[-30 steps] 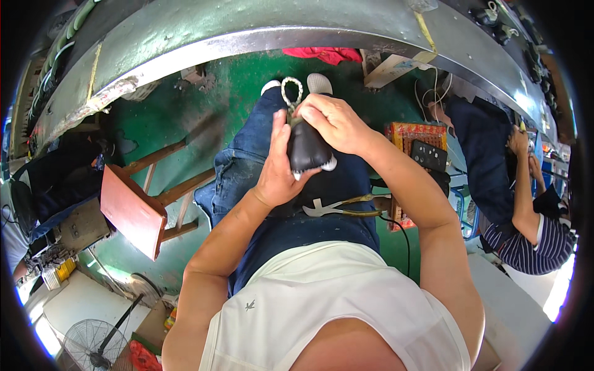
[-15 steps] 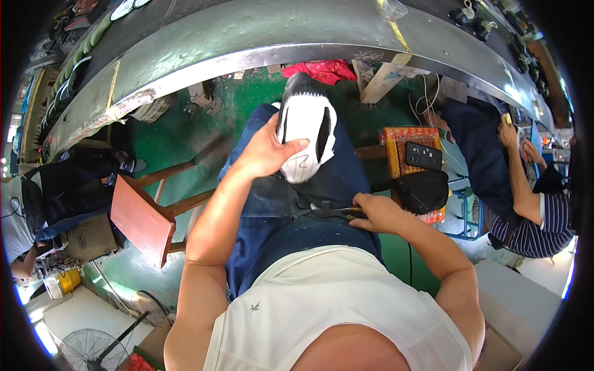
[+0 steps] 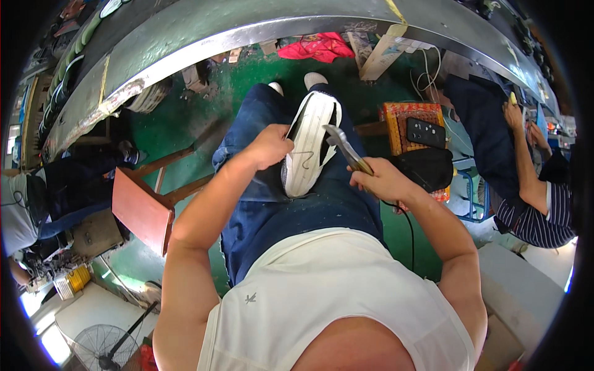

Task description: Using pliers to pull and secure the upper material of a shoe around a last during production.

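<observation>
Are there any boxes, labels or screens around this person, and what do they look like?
Patterned box: right of the person's knees, rectangular, red and yellow print on its side.
Black device: flat, dark, with small pale buttons, lying on that box; no lit screen.
Cardboard box: lower right floor, plain brown, mostly hidden.
No screens show.

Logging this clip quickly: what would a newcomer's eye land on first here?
At centre, the left hand grips a shoe sole-up on the person's lap, its white sole facing the camera. Just right, the right hand holds pliers whose tip is at the shoe's edge. A grey conveyor arcs across the top.
</observation>
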